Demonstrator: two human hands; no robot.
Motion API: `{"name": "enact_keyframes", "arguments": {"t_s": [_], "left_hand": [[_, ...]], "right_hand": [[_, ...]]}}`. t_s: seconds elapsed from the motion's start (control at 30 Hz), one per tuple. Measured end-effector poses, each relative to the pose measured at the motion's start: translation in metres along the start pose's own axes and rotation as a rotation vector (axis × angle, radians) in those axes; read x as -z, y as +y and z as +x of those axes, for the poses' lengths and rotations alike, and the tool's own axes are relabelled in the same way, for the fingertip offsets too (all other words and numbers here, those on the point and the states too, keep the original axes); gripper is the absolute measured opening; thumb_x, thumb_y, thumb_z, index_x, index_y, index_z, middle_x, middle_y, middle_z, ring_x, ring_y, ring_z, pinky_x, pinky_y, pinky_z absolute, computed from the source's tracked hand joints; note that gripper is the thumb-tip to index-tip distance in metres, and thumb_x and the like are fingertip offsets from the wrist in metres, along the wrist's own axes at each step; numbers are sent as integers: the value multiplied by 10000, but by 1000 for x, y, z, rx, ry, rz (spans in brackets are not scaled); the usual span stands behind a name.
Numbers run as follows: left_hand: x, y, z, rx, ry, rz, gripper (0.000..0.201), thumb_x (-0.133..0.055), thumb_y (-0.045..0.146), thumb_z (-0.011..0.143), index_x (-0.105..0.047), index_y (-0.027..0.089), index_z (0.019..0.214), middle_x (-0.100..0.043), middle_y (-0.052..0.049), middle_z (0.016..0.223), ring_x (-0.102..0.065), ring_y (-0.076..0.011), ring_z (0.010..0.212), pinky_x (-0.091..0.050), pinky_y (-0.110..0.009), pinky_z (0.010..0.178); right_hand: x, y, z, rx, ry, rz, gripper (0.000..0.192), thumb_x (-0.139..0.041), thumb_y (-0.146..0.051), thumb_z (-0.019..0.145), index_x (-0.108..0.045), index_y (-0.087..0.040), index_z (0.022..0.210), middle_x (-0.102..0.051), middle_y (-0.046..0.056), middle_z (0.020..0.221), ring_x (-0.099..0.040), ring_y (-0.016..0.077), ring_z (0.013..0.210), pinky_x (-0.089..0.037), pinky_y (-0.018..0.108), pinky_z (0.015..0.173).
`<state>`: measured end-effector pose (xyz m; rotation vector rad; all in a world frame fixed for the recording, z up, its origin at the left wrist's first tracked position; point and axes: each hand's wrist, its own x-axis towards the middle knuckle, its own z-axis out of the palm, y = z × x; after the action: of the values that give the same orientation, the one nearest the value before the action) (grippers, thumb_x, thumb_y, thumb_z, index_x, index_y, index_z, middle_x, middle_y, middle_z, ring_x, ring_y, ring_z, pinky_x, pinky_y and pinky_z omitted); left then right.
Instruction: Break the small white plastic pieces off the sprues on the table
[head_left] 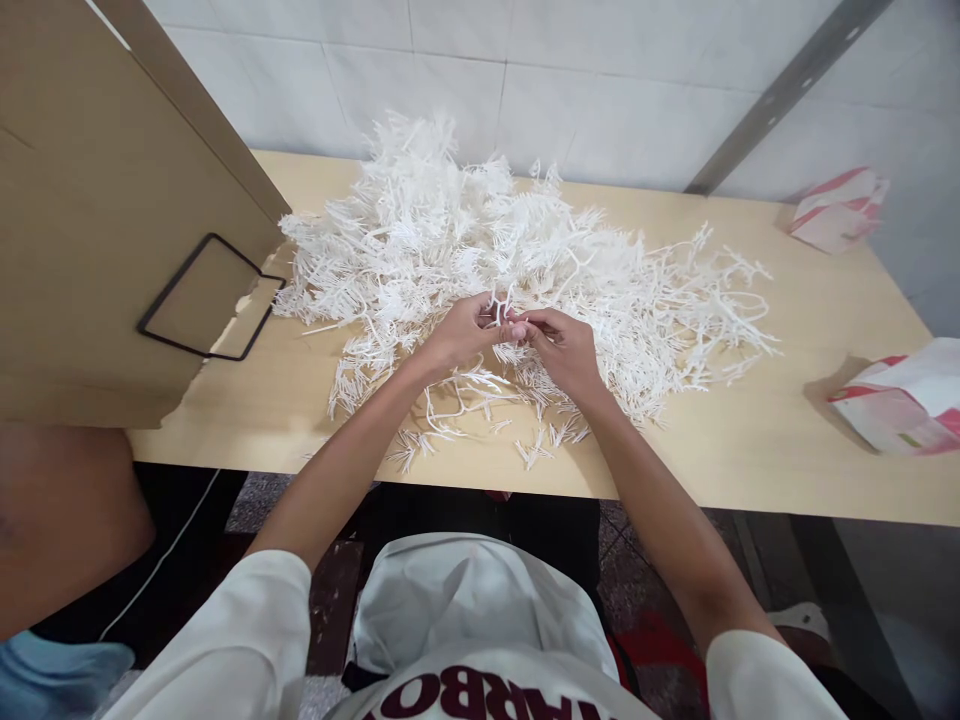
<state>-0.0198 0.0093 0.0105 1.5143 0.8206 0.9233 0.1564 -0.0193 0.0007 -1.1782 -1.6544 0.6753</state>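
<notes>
Over the front of a big heap of white branching plastic sprigs (pixel 450 220), both hands meet fingertip to fingertip. My left hand (pixel 469 330) pinches a thin white plastic branch (pixel 501 305) that sticks up between its thumb and fingers. My right hand (pixel 562 345) is closed in a pinch at the same spot, its fingertips against the left thumb. What exactly lies in the right fingertips is too small to make out. Several loose small sprigs (pixel 534 452) and a longer bare stem (pixel 457 405) lie on the table below the hands.
The light wooden table (pixel 765 440) runs along a tiled wall. A tall cardboard sheet (pixel 112 220) stands at the left, with a black wire frame (pixel 202 345) against it. Two red-and-white paper bags (pixel 907 400) stand at the right. Another person's limb (pixel 67 520) shows at lower left.
</notes>
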Motion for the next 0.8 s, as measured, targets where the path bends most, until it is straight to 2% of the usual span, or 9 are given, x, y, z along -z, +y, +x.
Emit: {"name": "enact_keyframes", "arguments": {"t_s": [0.07,0.23,0.33,0.47,0.53,0.57,0.63,0.67,0.8], "left_hand": [[3,2,-1,11,-13,44,506,-813,511,595,-583,145,859,-559,5,757,-504,-90,690,-380,-211,621],[6,6,-2,10,-80,142,449,-791,492,626,-603,132,818,-577,5,754,-493,-87,677,-370,-219,634],[7,8,-3,-16,-104,203,373,-738,468,700,-625,128,802,-580,12,728,-480,-82,654,-356,-221,635],[6,6,-5,-80,-73,379,287,-621,413,819,-641,130,778,-563,14,700,-472,-90,642,-339,-231,632],[3,2,-6,-151,-109,477,249,-588,367,847,-648,137,774,-570,1,743,-490,-101,673,-353,-241,656],[0,0,-6,-193,-165,510,215,-585,340,851,-662,146,799,-585,-11,797,-514,-111,716,-368,-248,686],[-5,-3,-6,-221,-228,497,200,-575,315,861,-678,157,796,-589,-23,823,-537,-122,753,-387,-257,711],[-8,-4,-6,-205,-204,464,193,-583,315,858,-682,157,808,-589,-23,819,-543,-124,761,-393,-257,714],[-8,-1,-3,-144,66,276,228,-637,367,822,-701,152,866,-616,-23,819,-547,-124,758,-407,-253,720]], "right_hand": [[-1,4,0,-13,0,37,186,-665,-399,817,-742,-254,905,-756,9,941,-693,156,826,-552,297,757],[-2,2,-1,-78,2,119,213,-714,-432,760,-731,-241,852,-753,3,845,-698,157,741,-571,299,699],[-1,-1,-1,-76,-24,122,229,-700,-446,774,-704,-225,833,-728,2,801,-668,135,687,-543,276,660],[1,1,-1,-21,-91,68,243,-623,-458,841,-654,-217,836,-665,-13,738,-606,108,627,-488,258,625],[3,3,0,6,-102,7,249,-594,-463,862,-633,-218,840,-635,-19,721,-585,105,622,-467,258,623],[5,4,2,7,-91,-6,250,-587,-467,865,-625,-221,848,-628,-20,727,-581,104,623,-461,257,621],[9,5,4,-16,-46,32,257,-577,-480,869,-618,-226,878,-626,-19,742,-585,102,623,-455,249,600],[11,6,5,-32,-27,71,265,-571,-488,870,-622,-229,899,-629,-17,748,-590,103,627,-454,244,591],[12,4,7,-83,-48,171,334,-531,-530,878,-646,-233,978,-638,0,780,-601,105,659,-451,237,588]]}}
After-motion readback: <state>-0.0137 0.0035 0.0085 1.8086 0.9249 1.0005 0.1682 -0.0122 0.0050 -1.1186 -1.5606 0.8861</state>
